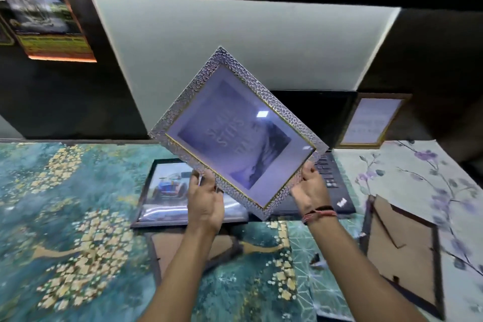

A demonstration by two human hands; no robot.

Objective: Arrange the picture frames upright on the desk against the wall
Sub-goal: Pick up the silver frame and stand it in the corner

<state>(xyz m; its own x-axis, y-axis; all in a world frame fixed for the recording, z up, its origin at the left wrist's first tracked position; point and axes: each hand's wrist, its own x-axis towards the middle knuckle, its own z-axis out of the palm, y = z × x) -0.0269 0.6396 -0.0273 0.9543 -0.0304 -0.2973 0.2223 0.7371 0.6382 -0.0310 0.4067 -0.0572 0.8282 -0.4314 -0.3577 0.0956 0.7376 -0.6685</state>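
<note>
I hold a silver textured picture frame tilted like a diamond in the air above the desk. My left hand grips its lower left edge and my right hand grips its lower right edge. A black frame with a car picture lies flat on the desk behind my left hand. Two frames lie face down showing brown backs: one under my left forearm, one at the right. A gold frame stands upright against the wall at the right.
An open black laptop sits at the back of the desk under the held frame. The desk has teal and gold patterned covering, floral covering at right. A white wall panel rises behind; a poster hangs at upper left.
</note>
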